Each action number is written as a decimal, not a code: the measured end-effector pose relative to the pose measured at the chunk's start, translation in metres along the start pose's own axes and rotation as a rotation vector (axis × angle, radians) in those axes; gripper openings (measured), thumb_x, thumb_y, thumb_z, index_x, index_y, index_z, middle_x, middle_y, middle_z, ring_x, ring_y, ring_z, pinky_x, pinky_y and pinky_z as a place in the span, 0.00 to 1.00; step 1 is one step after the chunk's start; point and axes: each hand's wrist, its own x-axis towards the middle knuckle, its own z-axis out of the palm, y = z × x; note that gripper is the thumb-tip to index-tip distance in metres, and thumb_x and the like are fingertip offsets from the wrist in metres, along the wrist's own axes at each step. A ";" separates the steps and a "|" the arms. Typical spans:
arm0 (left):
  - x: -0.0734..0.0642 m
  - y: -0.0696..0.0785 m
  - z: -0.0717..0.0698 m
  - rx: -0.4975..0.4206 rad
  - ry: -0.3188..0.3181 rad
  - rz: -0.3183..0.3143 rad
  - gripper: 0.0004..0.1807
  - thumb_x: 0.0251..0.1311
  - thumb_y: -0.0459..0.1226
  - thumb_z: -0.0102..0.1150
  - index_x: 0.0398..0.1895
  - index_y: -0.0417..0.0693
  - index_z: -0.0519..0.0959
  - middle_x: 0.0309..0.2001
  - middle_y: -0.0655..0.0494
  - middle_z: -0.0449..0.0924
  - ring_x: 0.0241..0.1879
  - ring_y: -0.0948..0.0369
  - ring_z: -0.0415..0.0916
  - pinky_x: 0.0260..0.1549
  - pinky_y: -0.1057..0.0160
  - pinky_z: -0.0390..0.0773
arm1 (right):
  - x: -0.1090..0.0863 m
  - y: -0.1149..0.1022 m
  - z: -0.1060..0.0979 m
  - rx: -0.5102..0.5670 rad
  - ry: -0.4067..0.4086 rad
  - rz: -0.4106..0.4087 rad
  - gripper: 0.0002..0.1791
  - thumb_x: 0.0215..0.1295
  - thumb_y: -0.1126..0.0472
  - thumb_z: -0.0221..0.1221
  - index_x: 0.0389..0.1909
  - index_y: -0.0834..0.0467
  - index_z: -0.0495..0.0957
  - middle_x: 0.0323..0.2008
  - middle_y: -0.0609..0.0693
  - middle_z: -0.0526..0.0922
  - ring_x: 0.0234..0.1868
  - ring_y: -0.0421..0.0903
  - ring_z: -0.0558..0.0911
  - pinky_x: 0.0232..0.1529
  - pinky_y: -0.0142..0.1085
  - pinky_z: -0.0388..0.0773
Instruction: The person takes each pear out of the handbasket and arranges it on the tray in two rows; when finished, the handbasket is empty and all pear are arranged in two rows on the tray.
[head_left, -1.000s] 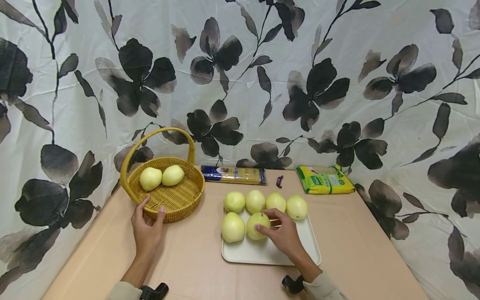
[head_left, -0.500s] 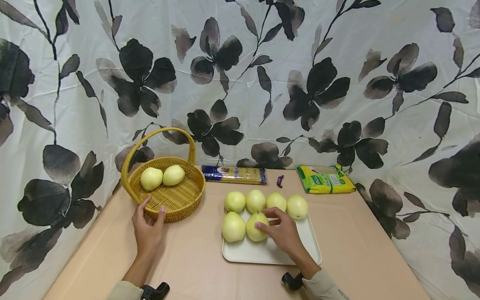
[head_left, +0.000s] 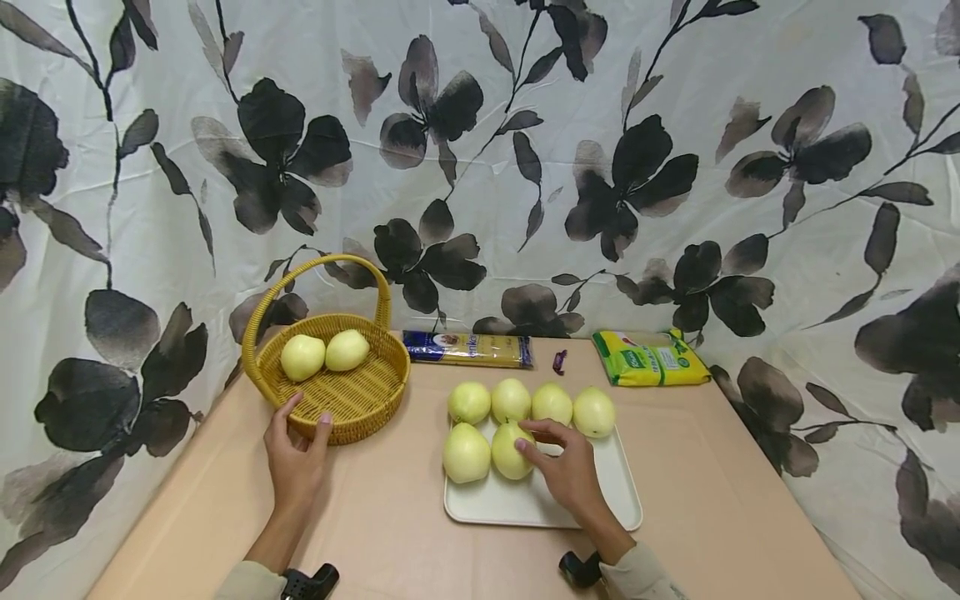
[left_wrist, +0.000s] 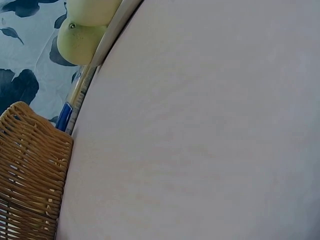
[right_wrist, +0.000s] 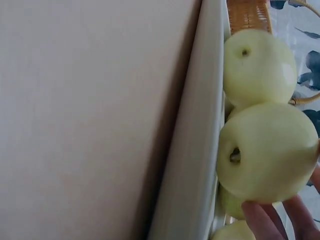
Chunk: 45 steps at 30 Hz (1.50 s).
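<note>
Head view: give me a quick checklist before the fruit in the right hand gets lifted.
1. Right hand on the gripped fruit: ok, thumb and fingers are against it.
2. Firmness of that grip: cannot tell.
3. Gap to the neighbouring fruit on its left: not ok, no clear gap shows.
4. Left hand at the basket: ok, touching its near side.
5. Space in the basket: ok, bare floor beside the two fruits.
6. Tray flat on the table: ok.
</note>
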 end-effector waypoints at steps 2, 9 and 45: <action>0.000 -0.001 0.000 -0.001 -0.002 -0.001 0.35 0.76 0.42 0.62 0.82 0.55 0.63 0.79 0.45 0.52 0.76 0.44 0.61 0.71 0.50 0.73 | -0.001 0.002 0.000 -0.023 -0.036 0.002 0.21 0.61 0.58 0.77 0.55 0.43 0.89 0.58 0.48 0.87 0.58 0.55 0.86 0.50 0.39 0.89; -0.001 -0.003 0.000 -0.008 0.005 -0.009 0.35 0.76 0.42 0.62 0.82 0.56 0.62 0.80 0.46 0.51 0.76 0.43 0.60 0.72 0.43 0.71 | -0.002 0.009 0.000 -0.075 -0.140 0.025 0.39 0.53 0.60 0.82 0.68 0.42 0.81 0.64 0.50 0.82 0.56 0.52 0.84 0.48 0.35 0.88; -0.001 0.001 0.001 0.027 -0.002 -0.015 0.35 0.76 0.45 0.61 0.82 0.61 0.63 0.79 0.47 0.51 0.76 0.48 0.60 0.69 0.56 0.72 | -0.004 0.010 -0.006 -0.050 -0.013 0.086 0.28 0.55 0.53 0.81 0.57 0.49 0.86 0.59 0.45 0.87 0.56 0.53 0.87 0.46 0.32 0.86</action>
